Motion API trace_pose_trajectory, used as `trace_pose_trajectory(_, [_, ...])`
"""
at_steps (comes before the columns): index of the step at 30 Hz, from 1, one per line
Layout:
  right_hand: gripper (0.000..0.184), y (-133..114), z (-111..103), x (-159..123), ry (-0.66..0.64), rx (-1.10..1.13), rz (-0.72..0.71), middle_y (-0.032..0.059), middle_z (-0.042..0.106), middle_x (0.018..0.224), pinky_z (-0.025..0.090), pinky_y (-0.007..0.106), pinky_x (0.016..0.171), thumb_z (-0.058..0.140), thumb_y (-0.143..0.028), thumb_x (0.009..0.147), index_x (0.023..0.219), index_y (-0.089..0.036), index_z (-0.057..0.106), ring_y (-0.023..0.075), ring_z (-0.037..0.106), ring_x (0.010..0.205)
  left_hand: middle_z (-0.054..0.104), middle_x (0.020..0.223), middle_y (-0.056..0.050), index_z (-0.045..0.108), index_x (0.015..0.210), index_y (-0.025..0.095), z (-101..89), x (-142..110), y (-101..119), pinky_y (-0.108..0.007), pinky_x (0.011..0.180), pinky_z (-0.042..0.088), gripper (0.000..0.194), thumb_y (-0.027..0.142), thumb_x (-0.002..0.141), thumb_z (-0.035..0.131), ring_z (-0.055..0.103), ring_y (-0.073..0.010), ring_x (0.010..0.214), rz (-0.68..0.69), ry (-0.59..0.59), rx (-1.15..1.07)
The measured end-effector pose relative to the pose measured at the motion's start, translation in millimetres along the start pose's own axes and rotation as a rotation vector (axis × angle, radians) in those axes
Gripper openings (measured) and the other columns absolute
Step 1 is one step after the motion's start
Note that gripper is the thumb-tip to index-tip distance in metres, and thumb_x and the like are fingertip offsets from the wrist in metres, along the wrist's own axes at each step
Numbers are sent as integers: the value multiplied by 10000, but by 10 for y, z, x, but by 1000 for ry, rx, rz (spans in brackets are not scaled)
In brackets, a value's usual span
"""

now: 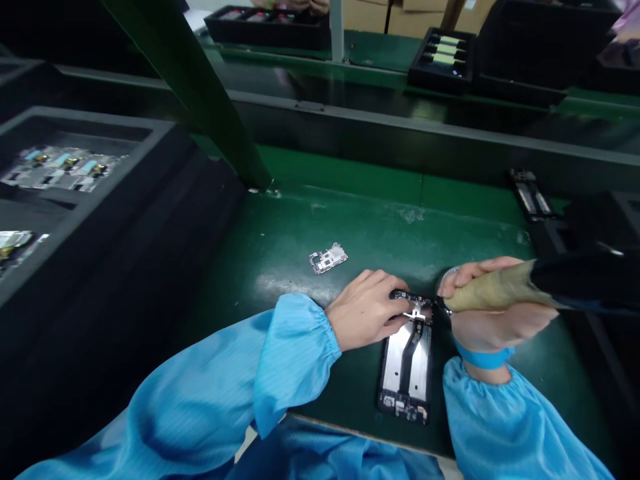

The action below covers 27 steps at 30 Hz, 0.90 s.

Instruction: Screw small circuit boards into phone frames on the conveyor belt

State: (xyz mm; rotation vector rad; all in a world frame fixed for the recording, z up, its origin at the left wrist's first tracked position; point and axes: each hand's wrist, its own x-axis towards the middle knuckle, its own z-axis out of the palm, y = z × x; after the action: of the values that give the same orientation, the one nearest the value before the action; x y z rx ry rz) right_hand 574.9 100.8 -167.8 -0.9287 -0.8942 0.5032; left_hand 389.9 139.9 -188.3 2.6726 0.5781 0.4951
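An opened smartphone (409,360), its inside facing up, lies lengthwise in front of me. Bare silvery plates and a dark flex cable show in it. My left hand (369,310) grips its upper left edge, with fingertips over a small silvery bracket near the top. My right hand (483,327) is closed around a tube-shaped tool (495,288), wrapped in tan material with a black rear part. The tool's dark front end is close to the phone's upper right edge; whether it touches is unclear. Left of the phone, a loose circuit board (329,258) rests on the green surface.
A black foam tray (160,160) with several circuit boards stands at the left. Another phone part (533,195) lies at the right beside dark trays. A slanted green post (200,87) rises behind the worktop (350,200). Black boxes (443,60) sit on the far shelf, where another person's hands show.
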Motion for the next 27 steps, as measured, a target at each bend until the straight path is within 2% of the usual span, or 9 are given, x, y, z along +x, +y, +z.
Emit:
trace_pose_trajectory(4, [576,-72,-57,70,10,-10,-59,8,563,641,466,356,427,456,-757,900,1010,-217,626,207,530,461,671,1258,-64,746,1132,233,2,-5,0,-392,876,454,186,311,1002,638,599,-235,1059,7,21,-18])
trace_pose_trajectory(7, [595,-129,-112,142,41,-40,-110,13,554,626,474,357,428,458,-780,893,965,-212,620,207,530,452,678,1249,-58,745,1124,236,-1,-8,-1,-398,873,469,179,296,1008,622,611,-240,1054,10,36,-23])
trace_pose_trajectory(12, [638,-91,-99,151,127,-120,-27,-2,538,598,424,337,414,486,-823,846,925,-199,586,203,509,420,680,1309,-57,728,1163,227,-70,-68,-58,-400,956,500,212,320,1049,575,633,-235,1150,13,32,-65])
trace_pose_trajectory(18, [655,-30,-117,132,132,-115,-4,-1,542,592,422,340,412,505,-832,827,926,-191,595,197,505,419,674,1352,-69,730,1166,220,-157,-176,-148,-408,998,492,219,325,1055,573,626,-242,1235,70,23,-59])
trace_pose_trajectory(22, [668,-155,-150,135,76,-51,-63,18,573,629,445,356,412,569,-861,793,942,-213,637,206,521,443,681,1343,-65,751,1131,227,-130,-169,-149,-399,976,485,219,329,1053,573,631,-242,1217,67,26,-37])
trace_pose_trajectory(24, [624,-232,-102,108,33,-18,-105,25,592,676,483,379,451,556,-829,842,1005,-235,657,216,546,486,683,1337,-61,761,1114,233,-119,-150,-141,-392,980,475,231,338,1058,563,628,-237,1217,59,9,-34])
trace_pose_trajectory(27, [539,-258,50,25,-104,40,-1,32,609,699,524,409,502,483,-745,922,1039,-250,659,235,585,531,678,1341,-57,767,1127,249,-121,-125,-134,-383,988,462,237,357,1058,568,624,-230,1218,52,-15,-37])
